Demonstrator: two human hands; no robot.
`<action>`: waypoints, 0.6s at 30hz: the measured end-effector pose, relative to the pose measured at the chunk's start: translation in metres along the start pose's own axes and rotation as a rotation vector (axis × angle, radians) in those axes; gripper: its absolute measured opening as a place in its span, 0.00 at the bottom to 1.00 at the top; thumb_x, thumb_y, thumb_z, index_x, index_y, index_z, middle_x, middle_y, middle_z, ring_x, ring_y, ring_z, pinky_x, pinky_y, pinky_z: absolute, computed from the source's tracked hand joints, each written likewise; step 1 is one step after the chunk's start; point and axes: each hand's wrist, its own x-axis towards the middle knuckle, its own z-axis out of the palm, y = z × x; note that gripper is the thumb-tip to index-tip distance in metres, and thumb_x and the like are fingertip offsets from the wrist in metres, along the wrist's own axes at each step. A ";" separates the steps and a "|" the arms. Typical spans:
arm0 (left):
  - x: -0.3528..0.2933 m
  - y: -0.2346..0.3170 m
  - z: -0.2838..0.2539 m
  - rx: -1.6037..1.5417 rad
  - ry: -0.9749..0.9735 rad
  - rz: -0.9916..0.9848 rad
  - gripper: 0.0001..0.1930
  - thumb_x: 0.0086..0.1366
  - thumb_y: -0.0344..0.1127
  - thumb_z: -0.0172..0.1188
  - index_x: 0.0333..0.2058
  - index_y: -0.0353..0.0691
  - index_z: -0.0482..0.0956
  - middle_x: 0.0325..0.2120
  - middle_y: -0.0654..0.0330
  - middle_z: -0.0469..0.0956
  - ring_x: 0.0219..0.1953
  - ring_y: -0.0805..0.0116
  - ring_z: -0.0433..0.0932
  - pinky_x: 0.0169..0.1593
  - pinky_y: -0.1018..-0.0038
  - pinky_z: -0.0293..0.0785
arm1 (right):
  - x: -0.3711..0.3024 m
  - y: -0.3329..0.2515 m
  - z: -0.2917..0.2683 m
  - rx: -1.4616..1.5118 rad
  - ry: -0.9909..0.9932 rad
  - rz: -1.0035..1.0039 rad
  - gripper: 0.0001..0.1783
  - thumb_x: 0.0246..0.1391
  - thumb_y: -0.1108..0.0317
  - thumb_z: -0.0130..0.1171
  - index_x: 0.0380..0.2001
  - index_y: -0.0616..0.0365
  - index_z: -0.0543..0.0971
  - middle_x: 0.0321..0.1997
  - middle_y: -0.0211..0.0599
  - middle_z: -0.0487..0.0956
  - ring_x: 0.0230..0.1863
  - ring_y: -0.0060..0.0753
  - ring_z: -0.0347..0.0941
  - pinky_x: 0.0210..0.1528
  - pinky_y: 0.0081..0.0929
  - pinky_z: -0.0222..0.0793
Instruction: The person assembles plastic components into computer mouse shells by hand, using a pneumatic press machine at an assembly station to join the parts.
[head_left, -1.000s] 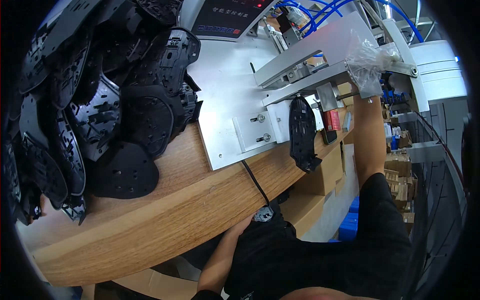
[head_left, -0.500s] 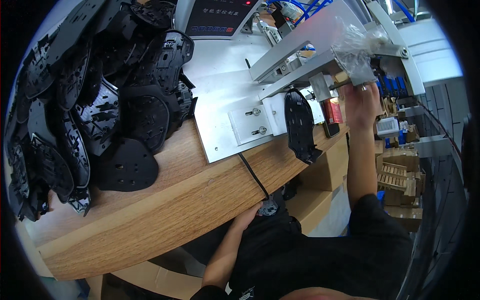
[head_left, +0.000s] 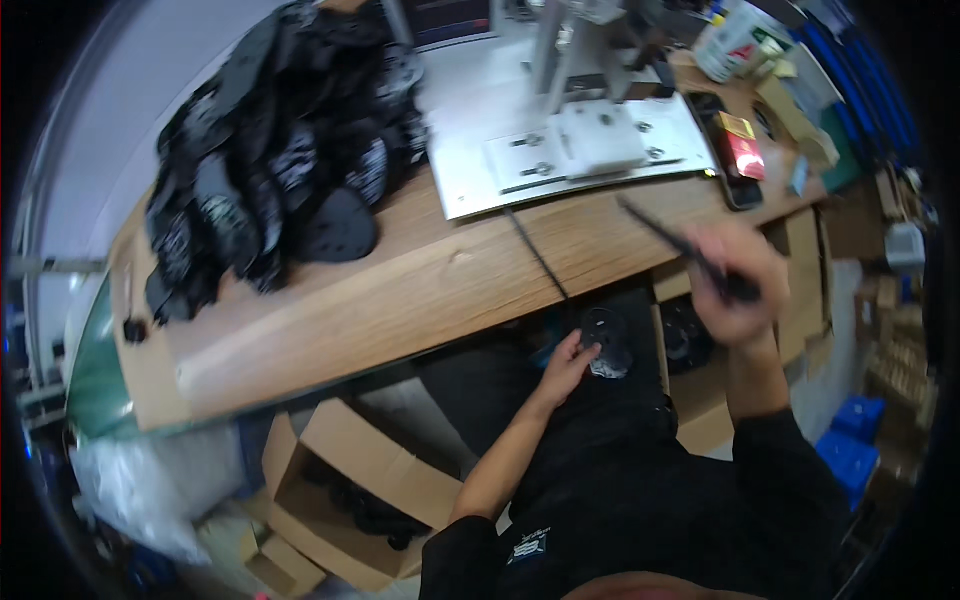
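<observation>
Blurred by motion, my right hand is closed round a black molded plastic part, seen nearly edge-on, over the table's front edge. My left hand grips another black plastic part with cut-outs above my lap, thumb on its face. Behind them, a white block fixture sits bare on the metal base plate of a bench press. A heap of similar black parts lies on the table at the left.
The wooden table has a curved front edge. A phone and a red box lie right of the press. Open cartons stand below, with black parts inside. A black cable crosses the table edge.
My right hand has come down from the press's upper part and now holds a black part. The part on the fixture is gone from there. My view has shifted, and the left hand's part shows more.
</observation>
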 end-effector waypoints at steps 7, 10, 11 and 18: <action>-0.032 0.010 0.026 0.149 -0.090 0.208 0.14 0.67 0.30 0.58 0.51 0.38 0.73 0.34 0.64 0.77 0.34 0.77 0.76 0.38 0.76 0.76 | -0.188 -0.022 0.035 0.723 0.093 1.324 0.17 0.53 0.72 0.63 0.46 0.63 0.75 0.41 0.32 0.78 0.44 0.23 0.72 0.52 0.24 0.68; -0.042 0.009 0.043 0.257 -0.173 0.156 0.16 0.69 0.33 0.58 0.53 0.37 0.71 0.39 0.65 0.78 0.38 0.77 0.77 0.40 0.76 0.75 | -0.210 -0.034 0.034 0.990 0.222 1.444 0.20 0.55 0.68 0.63 0.49 0.62 0.74 0.45 0.35 0.78 0.45 0.28 0.75 0.55 0.27 0.69; -0.040 0.008 0.052 0.282 -0.207 0.182 0.17 0.68 0.34 0.59 0.52 0.34 0.72 0.37 0.62 0.78 0.37 0.75 0.77 0.40 0.74 0.75 | -0.220 -0.034 0.027 0.999 0.208 1.434 0.20 0.55 0.68 0.63 0.49 0.62 0.74 0.45 0.35 0.78 0.45 0.28 0.75 0.55 0.27 0.69; -0.049 0.078 0.073 1.220 -0.331 0.392 0.18 0.63 0.43 0.62 0.45 0.34 0.77 0.33 0.50 0.80 0.37 0.50 0.80 0.41 0.60 0.76 | -0.320 0.011 -0.023 0.996 0.549 1.762 0.22 0.61 0.56 0.60 0.53 0.57 0.74 0.49 0.35 0.79 0.48 0.36 0.77 0.52 0.38 0.74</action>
